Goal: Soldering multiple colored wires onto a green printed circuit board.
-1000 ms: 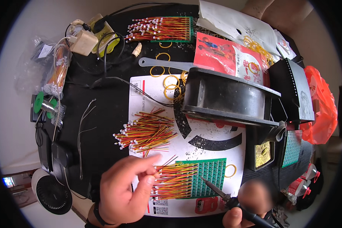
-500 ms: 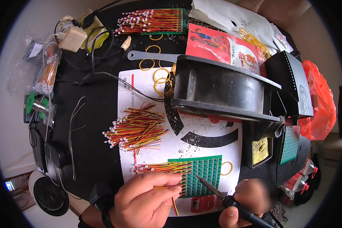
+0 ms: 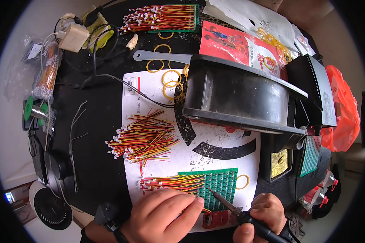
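My left hand (image 3: pixel 166 216) lies over the lower left of a green circuit board (image 3: pixel 221 186), fingers closed on a red-and-yellow wire lead (image 3: pixel 207 210) whose ends stick out by the fingertips. A row of similar leads (image 3: pixel 170 181) with white connectors runs leftward from the board's left side. In my right hand (image 3: pixel 271 212) is a soldering iron (image 3: pixel 223 200), its tip pointing up and left, above the board. Whether the tip touches the board I cannot tell. My left hand hides the board's lower left corner.
A pile of loose leads (image 3: pixel 146 135) lies on the white sheet (image 3: pixel 182 156). Behind the board stands a black fan (image 3: pixel 239 93). To the right are a tin of yellow cleaning wool (image 3: pixel 280 163) and another board (image 3: pixel 311 156). A solder spool (image 3: pixel 37 111) sits far left.
My left hand has turned palm-down and shifted right, bringing the held lead's ends up beside the board's lower edge. The soldering iron has barely moved. The whole view has shifted slightly.
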Available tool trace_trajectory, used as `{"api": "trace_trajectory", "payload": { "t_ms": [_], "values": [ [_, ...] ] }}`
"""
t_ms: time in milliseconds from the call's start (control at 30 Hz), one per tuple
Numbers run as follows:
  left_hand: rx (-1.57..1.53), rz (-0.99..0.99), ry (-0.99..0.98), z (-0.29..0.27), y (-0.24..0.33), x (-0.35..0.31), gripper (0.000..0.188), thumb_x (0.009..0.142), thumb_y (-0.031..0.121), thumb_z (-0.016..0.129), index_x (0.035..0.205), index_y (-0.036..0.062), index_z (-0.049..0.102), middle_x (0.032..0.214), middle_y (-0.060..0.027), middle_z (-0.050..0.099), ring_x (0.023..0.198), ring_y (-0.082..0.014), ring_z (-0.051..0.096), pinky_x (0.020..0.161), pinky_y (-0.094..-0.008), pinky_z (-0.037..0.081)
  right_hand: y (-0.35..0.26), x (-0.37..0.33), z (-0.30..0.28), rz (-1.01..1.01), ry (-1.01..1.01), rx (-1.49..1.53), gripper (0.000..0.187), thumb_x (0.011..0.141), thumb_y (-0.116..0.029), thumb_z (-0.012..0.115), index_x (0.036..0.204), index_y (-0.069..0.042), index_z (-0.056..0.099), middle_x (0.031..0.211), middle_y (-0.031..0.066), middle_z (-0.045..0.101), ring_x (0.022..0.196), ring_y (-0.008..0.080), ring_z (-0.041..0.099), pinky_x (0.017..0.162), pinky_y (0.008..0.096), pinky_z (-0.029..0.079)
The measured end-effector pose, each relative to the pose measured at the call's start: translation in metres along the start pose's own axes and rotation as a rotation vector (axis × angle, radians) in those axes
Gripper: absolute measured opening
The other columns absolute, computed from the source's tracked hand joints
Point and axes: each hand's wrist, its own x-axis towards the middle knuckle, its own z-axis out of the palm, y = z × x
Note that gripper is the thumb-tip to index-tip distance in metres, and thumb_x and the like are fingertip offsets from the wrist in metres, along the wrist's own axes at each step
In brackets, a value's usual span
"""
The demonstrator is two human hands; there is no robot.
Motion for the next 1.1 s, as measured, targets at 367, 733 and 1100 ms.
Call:
{"api": "trace_trajectory", "payload": {
  "t_ms": [367,733,1100],
  "values": [
    [0.068,-0.046,-0.045,0.005,0.001,0.002,0.014,0.08,-0.004,0.069,0.095,-0.006,0.068,0.085,-0.0133,0.061,0.074,-0.0282,0.063,0.065,-0.0362,0.054,0.001,0.0,0.003,0.003,0.013,-0.01,0.022,0.082,-0.009,0.067,0.091,0.005,0.053,0.067,0.0131,0.052,0.052,0.0213,0.049,0.049,0.0336,0.041],
    [0.071,-0.102,-0.057,0.009,-0.001,-0.002,0.013,0.078,-0.004,0.068,0.091,-0.005,0.069,0.084,-0.0131,0.061,0.074,-0.0287,0.063,0.066,-0.0359,0.054,0.005,-0.024,0.008,0.155,0.074,-0.111,0.032,0.081,-0.027,0.075,0.089,-0.004,0.054,0.066,0.0053,0.051,0.056,0.014,0.048,0.051,0.0291,0.04],
    [0.124,-0.067,-0.147,0.013,-0.007,0.002,0.022,0.067,-0.006,0.072,0.089,-0.003,0.073,0.078,-0.0075,0.061,0.063,-0.0225,0.061,0.056,-0.0317,0.051,0.003,-0.023,0.005,0.206,0.026,-0.091,0.034,0.08,-0.031,0.079,0.087,-0.005,0.058,0.068,0.0042,0.054,0.059,0.0153,0.053,0.055,0.0308,0.044]
  ]
}}
